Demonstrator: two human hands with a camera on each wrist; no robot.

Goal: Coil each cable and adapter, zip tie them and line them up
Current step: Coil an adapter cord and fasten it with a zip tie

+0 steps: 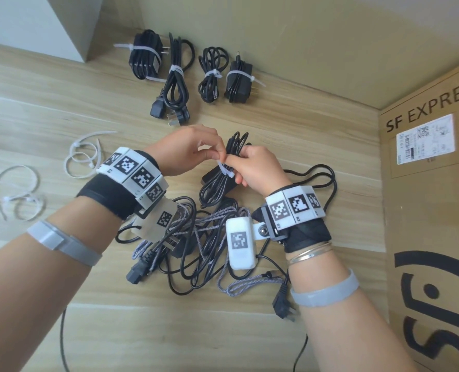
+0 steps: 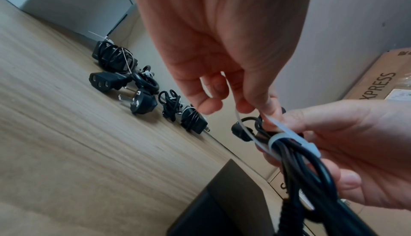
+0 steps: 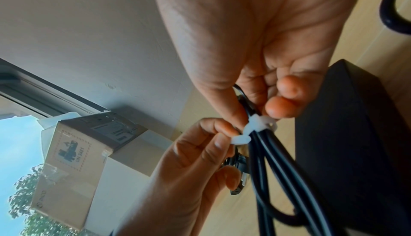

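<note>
Four tied bundles [image 1: 185, 73] lined up at the table's [image 1: 48, 108] far edge. Nearer, right hand [image 1: 258, 167] curled round a coiled black cable [image 2: 295, 160] above its black adapter brick [image 3: 347, 116]; left hand [image 1: 185, 151] pinching the tail of the white zip tie [image 3: 255, 127] looped round that coil. Loose cable tangle [image 1: 196, 237] under the wrists, spare ties [image 1: 83, 157] at left, closed cardboard box [image 1: 427, 183] at right, contents unseen.

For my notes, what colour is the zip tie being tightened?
White zip tie; right wrist view.
</note>
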